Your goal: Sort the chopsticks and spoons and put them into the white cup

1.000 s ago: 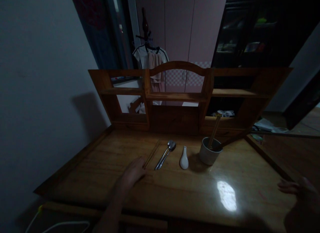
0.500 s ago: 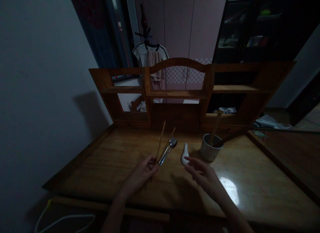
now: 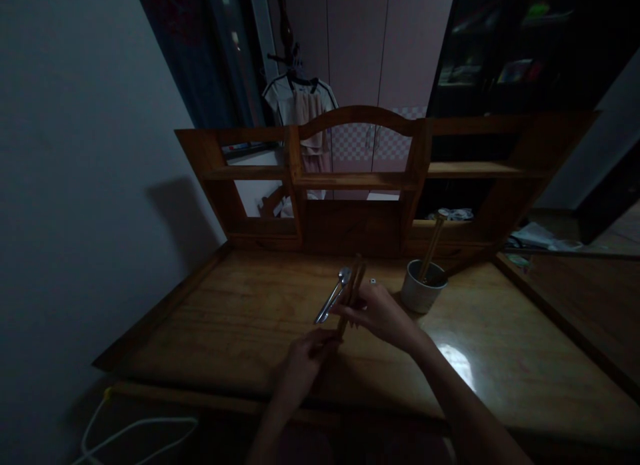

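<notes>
A pair of wooden chopsticks [image 3: 355, 283] stands tilted above the desk, slightly blurred, between my hands. My left hand [image 3: 306, 358] is closed around their lower end. My right hand [image 3: 377, 312] grips them higher up, with thumb and fingers pressed together. Just behind and left of the chopsticks, metal spoons [image 3: 331, 298] lie on the desk, partly covered by my right fingers. Only the handle tip of a white ceramic spoon [image 3: 373, 280] shows past my right hand; its bowl is hidden.
To the right stands a pale round pot [image 3: 420, 294] with chopsticks [image 3: 433, 245] and a dark long handle [image 3: 467, 260] leaning out. A wooden shelf unit [image 3: 357, 180] borders the back of the wooden desk [image 3: 240, 305]. A white cord [image 3: 140, 425] hangs at lower left.
My right hand has moved left from the ceramic spoon onto the chopsticks. My left hand has shifted right, bringing the chopsticks together and in front of the metal spoons.
</notes>
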Action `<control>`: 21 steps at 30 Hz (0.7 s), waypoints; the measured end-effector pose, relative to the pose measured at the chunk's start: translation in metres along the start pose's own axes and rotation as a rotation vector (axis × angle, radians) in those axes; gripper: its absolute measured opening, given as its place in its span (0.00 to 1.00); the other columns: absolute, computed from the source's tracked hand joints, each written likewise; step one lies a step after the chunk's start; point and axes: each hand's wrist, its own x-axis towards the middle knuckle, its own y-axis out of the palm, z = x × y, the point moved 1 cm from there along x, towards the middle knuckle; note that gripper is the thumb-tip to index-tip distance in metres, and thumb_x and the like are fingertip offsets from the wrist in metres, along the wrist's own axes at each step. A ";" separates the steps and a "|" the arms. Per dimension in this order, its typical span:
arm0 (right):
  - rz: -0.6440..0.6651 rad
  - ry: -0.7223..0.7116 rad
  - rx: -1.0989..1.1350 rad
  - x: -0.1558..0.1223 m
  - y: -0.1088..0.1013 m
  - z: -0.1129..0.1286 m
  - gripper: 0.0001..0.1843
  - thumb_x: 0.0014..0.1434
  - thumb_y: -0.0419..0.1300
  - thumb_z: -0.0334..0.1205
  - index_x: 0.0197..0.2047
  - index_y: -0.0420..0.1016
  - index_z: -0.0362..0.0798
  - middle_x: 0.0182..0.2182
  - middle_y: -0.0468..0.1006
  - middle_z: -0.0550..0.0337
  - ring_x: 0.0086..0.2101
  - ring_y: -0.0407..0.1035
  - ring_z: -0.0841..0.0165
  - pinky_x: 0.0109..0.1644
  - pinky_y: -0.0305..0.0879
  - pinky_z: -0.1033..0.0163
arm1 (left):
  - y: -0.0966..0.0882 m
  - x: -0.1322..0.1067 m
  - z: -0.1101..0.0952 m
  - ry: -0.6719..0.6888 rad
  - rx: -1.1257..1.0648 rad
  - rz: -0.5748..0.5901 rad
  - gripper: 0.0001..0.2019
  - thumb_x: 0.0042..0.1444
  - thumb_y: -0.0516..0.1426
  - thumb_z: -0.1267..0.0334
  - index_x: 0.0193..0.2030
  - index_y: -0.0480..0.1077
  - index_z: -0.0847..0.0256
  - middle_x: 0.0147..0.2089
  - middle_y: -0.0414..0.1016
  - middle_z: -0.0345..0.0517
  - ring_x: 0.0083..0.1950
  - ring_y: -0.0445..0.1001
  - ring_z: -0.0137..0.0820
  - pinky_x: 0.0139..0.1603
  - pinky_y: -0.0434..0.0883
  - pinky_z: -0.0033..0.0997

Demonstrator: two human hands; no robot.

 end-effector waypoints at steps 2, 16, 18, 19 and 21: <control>0.043 -0.020 -0.039 0.004 0.000 0.004 0.07 0.61 0.63 0.40 0.34 0.75 0.45 0.29 0.75 0.62 0.29 0.69 0.71 0.30 0.62 0.68 | 0.000 -0.001 0.004 -0.044 -0.049 -0.038 0.09 0.57 0.58 0.59 0.42 0.77 0.54 0.45 0.79 0.40 0.49 0.76 0.35 0.53 0.69 0.30; 0.128 -0.070 0.026 -0.001 0.015 -0.003 0.04 0.60 0.65 0.36 0.40 0.76 0.46 0.33 0.76 0.62 0.32 0.71 0.70 0.36 0.66 0.67 | 0.000 -0.007 0.007 -0.061 -0.052 -0.065 0.08 0.55 0.59 0.61 0.41 0.78 0.55 0.44 0.80 0.39 0.47 0.77 0.35 0.53 0.69 0.29; 0.090 -0.089 0.057 -0.002 0.015 -0.003 0.05 0.60 0.65 0.37 0.40 0.75 0.46 0.33 0.76 0.61 0.33 0.71 0.70 0.36 0.66 0.66 | -0.001 -0.007 0.009 -0.041 -0.031 -0.069 0.08 0.56 0.58 0.61 0.40 0.77 0.54 0.44 0.80 0.39 0.47 0.77 0.35 0.52 0.70 0.29; 0.067 -0.098 0.072 -0.003 0.016 -0.003 0.05 0.61 0.64 0.38 0.39 0.75 0.46 0.33 0.76 0.61 0.33 0.71 0.70 0.37 0.66 0.66 | -0.001 -0.007 0.010 -0.033 -0.018 -0.071 0.08 0.56 0.57 0.60 0.40 0.77 0.54 0.44 0.80 0.39 0.47 0.77 0.35 0.51 0.70 0.28; 0.017 -0.115 0.103 -0.003 0.015 0.000 0.07 0.61 0.64 0.39 0.40 0.75 0.46 0.34 0.75 0.61 0.34 0.71 0.69 0.38 0.66 0.65 | -0.002 -0.007 0.011 -0.028 0.010 -0.072 0.08 0.57 0.57 0.60 0.40 0.77 0.53 0.43 0.80 0.38 0.46 0.77 0.34 0.49 0.70 0.28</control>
